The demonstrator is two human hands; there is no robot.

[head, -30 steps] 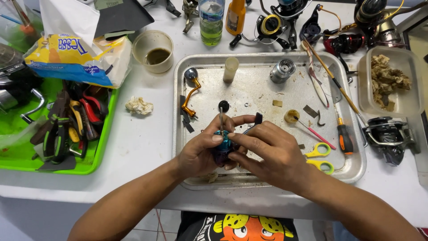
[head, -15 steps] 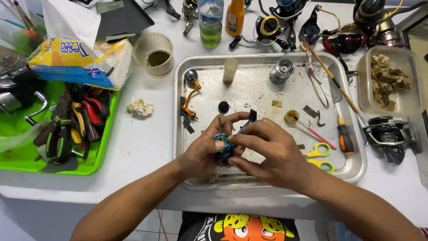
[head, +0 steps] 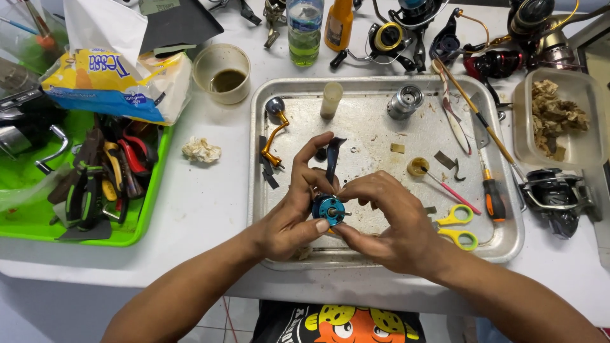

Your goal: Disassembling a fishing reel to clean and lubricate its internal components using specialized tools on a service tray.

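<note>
Your left hand [head: 289, 219] and right hand [head: 387, 222] meet over the near part of the metal tray [head: 508, 248], and both are closed on the same small blue reel part [head: 329, 209]. Your left thumb presses it from below while the left fingers curl over its far side; your right fingertips pinch it from the other side. A dark flat piece [head: 333, 156] sticks up just beyond your fingers; whether it joins the blue part cannot be told.

Just past your left hand, a gold crank handle [head: 274, 130] with a round knob lies on the tray, with a pale tube [head: 331, 100] and a silver spool [head: 405, 102] farther off. Beside your right hand lie yellow scissors [head: 459, 227], an orange-handled screwdriver [head: 492, 195] and a small yellow cap [head: 417, 166].

Off to the left of your left hand, on the white bench [head: 203, 197], sit a crumpled wad of tissue [head: 201, 150], a cup of dark liquid [head: 223, 73] and a green tray [head: 136, 225] full of pliers. Beyond your right hand stand a clear tub [head: 588, 152] of brown scraps and a dark fishing reel [head: 556, 194].
</note>
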